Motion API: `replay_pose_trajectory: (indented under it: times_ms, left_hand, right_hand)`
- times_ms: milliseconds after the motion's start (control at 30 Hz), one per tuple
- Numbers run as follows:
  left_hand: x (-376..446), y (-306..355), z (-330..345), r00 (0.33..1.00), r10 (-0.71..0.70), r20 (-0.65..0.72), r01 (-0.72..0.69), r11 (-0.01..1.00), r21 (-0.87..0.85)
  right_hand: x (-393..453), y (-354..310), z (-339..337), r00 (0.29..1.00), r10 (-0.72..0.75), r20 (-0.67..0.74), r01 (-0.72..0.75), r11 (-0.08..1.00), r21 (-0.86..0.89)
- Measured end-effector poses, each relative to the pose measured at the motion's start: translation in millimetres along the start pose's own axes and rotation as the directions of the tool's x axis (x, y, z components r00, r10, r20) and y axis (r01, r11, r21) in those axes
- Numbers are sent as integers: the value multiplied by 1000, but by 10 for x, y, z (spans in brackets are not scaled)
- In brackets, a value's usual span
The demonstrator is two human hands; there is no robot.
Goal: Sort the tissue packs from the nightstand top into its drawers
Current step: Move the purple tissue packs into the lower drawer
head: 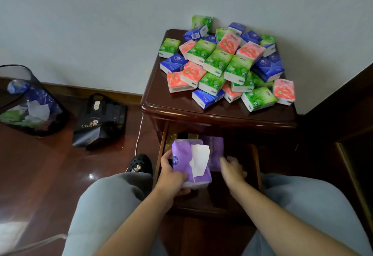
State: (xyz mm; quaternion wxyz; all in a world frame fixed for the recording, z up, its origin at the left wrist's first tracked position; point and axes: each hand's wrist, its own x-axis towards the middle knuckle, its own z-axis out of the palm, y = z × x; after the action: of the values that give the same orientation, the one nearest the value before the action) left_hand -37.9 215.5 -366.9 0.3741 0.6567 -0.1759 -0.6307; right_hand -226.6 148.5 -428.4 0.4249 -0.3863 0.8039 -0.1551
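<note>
Left hand (171,177) gripped purple plastic tissue pack (190,163) over open dark wooden drawer (256,167); right hand (234,168) beside, fingers relaxed, empty. Drawer depths shadowed, another purple pack (217,153) half hidden. Black bag (101,122) lettering "Cha…" cut off.

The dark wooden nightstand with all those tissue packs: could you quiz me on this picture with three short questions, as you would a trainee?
1. True or false: the open drawer of the dark wooden nightstand holds green packs.
2. Which hand grips the opened purple tissue pack with a white tissue sticking out?
A. left hand
B. right hand
C. neither
3. Fill in: the pile on top mixes green, blue and ___ packs.

Key
1. False: only purple packs show in it.
2. A: the left hand grips it; the right hand reaches into the drawer beside it.
3. Pink, as in the pink pack at the pile's right edge.
</note>
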Motion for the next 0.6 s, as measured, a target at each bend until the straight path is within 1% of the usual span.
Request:
replay_pose_trajectory:
  times_ms: [33, 67, 100, 133, 167, 233, 267, 300, 367, 433, 500, 600]
  left_hand:
    - [-12, -1, 42, 1000, 9, 15, -9, 1000, -4]
    - [-24, -2, 85, 999, 14, 33, -14, 1000, -6]
    - [-38, -6, 131, 998, 19, 54, -19, 1000, -5]
    - [-51, -12, 177, 997, 27, 75, -27, 1000, -2]
    - [-62, -25, 219, 994, 40, 99, -41, 999, -1]
    - [-75, -69, 286, 985, 70, 158, -70, 998, -6]
    - [-77, -100, 309, 978, 80, 192, -81, 997, -5]
    - [-77, -132, 327, 971, 87, 225, -89, 996, 2]
    - [-91, -178, 359, 961, 82, 263, -100, 994, 54]
    - [-111, -194, 379, 963, 70, 261, -113, 982, 153]
    - [-87, -226, 378, 967, 78, 244, -133, 967, 218]
    - [-38, -269, 366, 974, 104, 203, -164, 937, 309]
  right_hand:
    - [-89, -25, -45, 999, -34, 30, 30, 992, 120]
    - [-200, -52, -90, 995, -55, 82, 30, 962, 273]
    - [-328, -84, -148, 988, -66, 141, 7, 924, 382]
    - [-446, -98, -221, 975, -82, 208, -19, 897, 443]
    - [-555, -93, -291, 951, -101, 292, -47, 886, 462]
    - [-746, -25, -414, 884, -93, 458, -114, 907, 404]
    - [-809, 31, -459, 864, -77, 498, -126, 924, 361]
    - [-841, 81, -493, 861, -67, 505, -129, 930, 343]
    - [-841, 142, -545, 893, -27, 449, -155, 919, 363]
    - [-801, 166, -605, 939, 36, 341, -185, 890, 416]
    - [-722, 192, -659, 970, 98, 223, -189, 878, 439]
    - [-597, 248, -678, 970, 213, 115, -242, 862, 445]
